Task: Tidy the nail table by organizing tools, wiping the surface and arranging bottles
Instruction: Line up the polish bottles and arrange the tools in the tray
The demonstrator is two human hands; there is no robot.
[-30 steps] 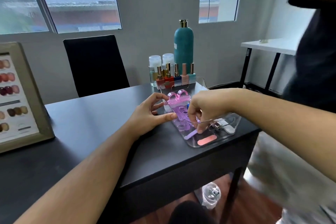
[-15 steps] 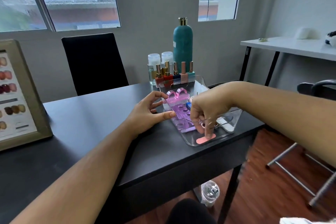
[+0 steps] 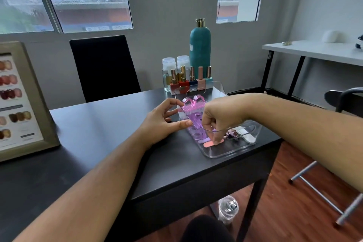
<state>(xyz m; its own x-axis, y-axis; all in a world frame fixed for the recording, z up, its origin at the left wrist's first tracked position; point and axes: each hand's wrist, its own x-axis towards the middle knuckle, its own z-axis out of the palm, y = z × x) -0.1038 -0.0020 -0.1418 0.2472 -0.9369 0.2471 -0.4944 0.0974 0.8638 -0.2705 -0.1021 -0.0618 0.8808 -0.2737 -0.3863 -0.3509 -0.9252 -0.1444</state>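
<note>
A clear plastic tray [image 3: 231, 153] sits near the right end of the black table [image 3: 98, 133]. It holds a pink nail brush [image 3: 193, 107], purple toe separators [image 3: 196, 135], a salmon-pink nail file [image 3: 207, 144] and metal clippers [image 3: 235, 133]. My right hand [image 3: 220, 118] reaches down into the tray, fingers curled, fingertips pinching the right end of the pink file. My left hand [image 3: 163, 122] rests against the tray's left wall, thumb and index finger touching it. Behind the tray stand a row of nail polish bottles [image 3: 191, 80], two clear bottles [image 3: 169, 65] and a tall teal bottle [image 3: 200, 51].
A framed nail colour chart [image 3: 17, 100] leans at the table's left. Behind the table stands a black chair [image 3: 104, 67]. A white side table [image 3: 314, 51] and a metal chair [image 3: 345, 100] are to the right. On the floor under the table lies a plastic bottle [image 3: 227, 210].
My right hand left the purple file beside the separators, went to the pink file and shifted it left, up against the purple one. The left hand stayed at the tray's wall.
</note>
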